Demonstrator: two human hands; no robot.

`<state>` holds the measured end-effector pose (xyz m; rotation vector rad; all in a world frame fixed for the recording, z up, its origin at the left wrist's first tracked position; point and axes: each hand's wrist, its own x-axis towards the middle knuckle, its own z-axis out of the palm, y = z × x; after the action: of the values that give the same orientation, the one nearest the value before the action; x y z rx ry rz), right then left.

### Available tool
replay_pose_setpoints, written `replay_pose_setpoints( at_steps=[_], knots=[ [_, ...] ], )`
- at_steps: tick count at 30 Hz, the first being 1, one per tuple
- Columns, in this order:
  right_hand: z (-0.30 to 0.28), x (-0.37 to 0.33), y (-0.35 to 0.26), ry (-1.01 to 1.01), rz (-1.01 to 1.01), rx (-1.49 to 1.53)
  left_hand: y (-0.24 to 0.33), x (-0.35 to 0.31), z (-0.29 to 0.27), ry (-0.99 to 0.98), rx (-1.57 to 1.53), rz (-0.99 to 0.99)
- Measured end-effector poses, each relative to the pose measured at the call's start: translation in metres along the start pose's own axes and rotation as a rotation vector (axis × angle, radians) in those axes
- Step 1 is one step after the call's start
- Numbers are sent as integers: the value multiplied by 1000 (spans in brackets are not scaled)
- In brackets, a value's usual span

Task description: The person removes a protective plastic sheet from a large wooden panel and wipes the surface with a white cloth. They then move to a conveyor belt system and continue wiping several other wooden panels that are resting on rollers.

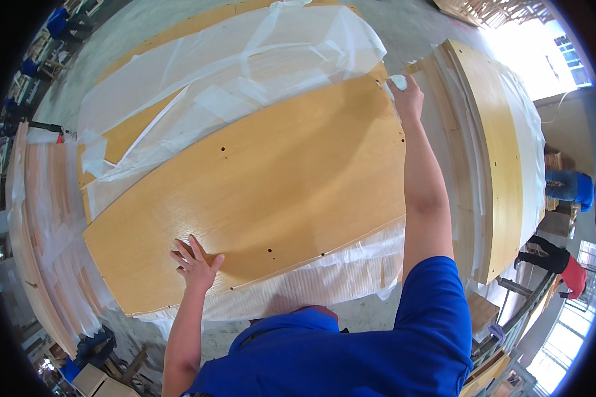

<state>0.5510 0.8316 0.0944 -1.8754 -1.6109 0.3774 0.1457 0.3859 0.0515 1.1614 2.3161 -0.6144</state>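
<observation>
A large yellowish wooden panel point(298, 165), with several small dark holes, lies flat in front of me on a stack with white sheeting. My left hand point(197, 266) rests on its near left part with fingers spread, holding nothing. At the panel's far right corner, on the end of my outstretched arm, my right hand point(409, 99) is closed around a small white wad point(398, 83). Whether the wad is cloth or paper I cannot tell. Thin white wrapping sheet point(245, 79) covers other panels just beyond this one.
To the right stands another stack of panels point(503, 159) with white sheets between them. Layered boards point(53, 225) are piled at the left. Two other people are in view at the right, one in blue point(581, 190), one in red point(574, 274). Grey floor point(417, 26) shows at the far side.
</observation>
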Motion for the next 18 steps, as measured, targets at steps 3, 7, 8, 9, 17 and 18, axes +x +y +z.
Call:
replay_pose_setpoints(
  at_steps=[3,7,8,9,17,18],
  knots=[
    [-12,-13,7,2,10,18,1,0,-1,4,5,1],
    [-31,-36,21,-7,43,42,1,-1,-1,11,-8,12],
    [-35,-43,25,-10,49,51,1,-2,-1,14,-7,14],
    [-40,-50,29,-13,55,60,0,-2,-1,17,-5,15],
    [-72,-94,62,-33,129,56,3,-4,-5,5,10,11],
    [-74,-96,65,-32,127,61,4,-4,-5,4,10,10]
  ],
)
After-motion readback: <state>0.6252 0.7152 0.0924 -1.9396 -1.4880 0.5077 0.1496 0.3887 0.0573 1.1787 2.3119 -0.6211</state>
